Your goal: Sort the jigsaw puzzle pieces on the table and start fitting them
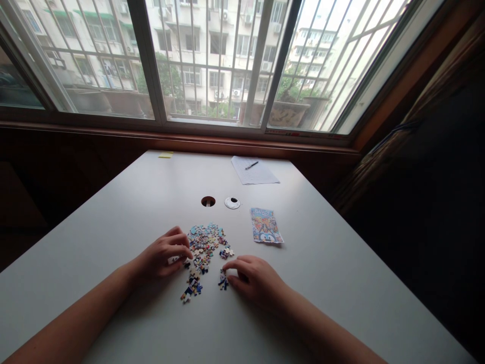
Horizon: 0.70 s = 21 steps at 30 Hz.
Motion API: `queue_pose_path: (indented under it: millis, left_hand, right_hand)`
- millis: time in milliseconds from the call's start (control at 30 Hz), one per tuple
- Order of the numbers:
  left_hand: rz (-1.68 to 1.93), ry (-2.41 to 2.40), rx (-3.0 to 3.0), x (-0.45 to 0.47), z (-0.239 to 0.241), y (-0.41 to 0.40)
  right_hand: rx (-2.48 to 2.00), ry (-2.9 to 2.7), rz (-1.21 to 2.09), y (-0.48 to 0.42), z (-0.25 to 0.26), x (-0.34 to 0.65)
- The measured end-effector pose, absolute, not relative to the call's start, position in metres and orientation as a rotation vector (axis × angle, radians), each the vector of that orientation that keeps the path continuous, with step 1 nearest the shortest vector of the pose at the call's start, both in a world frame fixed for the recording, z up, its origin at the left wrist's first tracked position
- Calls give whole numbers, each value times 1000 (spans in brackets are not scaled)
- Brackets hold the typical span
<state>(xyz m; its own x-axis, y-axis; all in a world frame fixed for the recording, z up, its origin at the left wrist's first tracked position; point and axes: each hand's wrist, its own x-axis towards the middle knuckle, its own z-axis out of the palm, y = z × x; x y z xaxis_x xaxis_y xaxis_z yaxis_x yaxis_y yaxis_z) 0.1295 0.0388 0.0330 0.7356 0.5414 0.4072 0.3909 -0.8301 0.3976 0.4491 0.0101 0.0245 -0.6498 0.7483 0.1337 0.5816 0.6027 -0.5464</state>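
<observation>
A heap of small colourful jigsaw pieces (206, 242) lies on the white table (132, 212). My left hand (166, 253) rests at the heap's left edge, fingers curled and pinched on a pale piece. My right hand (253, 277) sits just right of a few loose pieces (223, 280), fingers bent, its fingertips touching them. More loose pieces (191, 290) lie between my hands. A picture sheet of the puzzle (265, 225) lies to the right of the heap.
Behind the heap are a round cable hole (208, 201) and its white cap (232, 202). A paper sheet with a pen (252, 165) and a yellow sticky note (165, 154) lie near the far edge. A barred window is beyond, with dark furniture at the right.
</observation>
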Motion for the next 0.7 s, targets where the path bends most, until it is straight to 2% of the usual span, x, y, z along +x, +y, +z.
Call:
queue_pose_path:
  millis: [700]
  left_hand:
    - [756, 739, 2640, 130, 34, 39]
  right_hand:
    - [-1148, -2399, 674, 11, 23, 446]
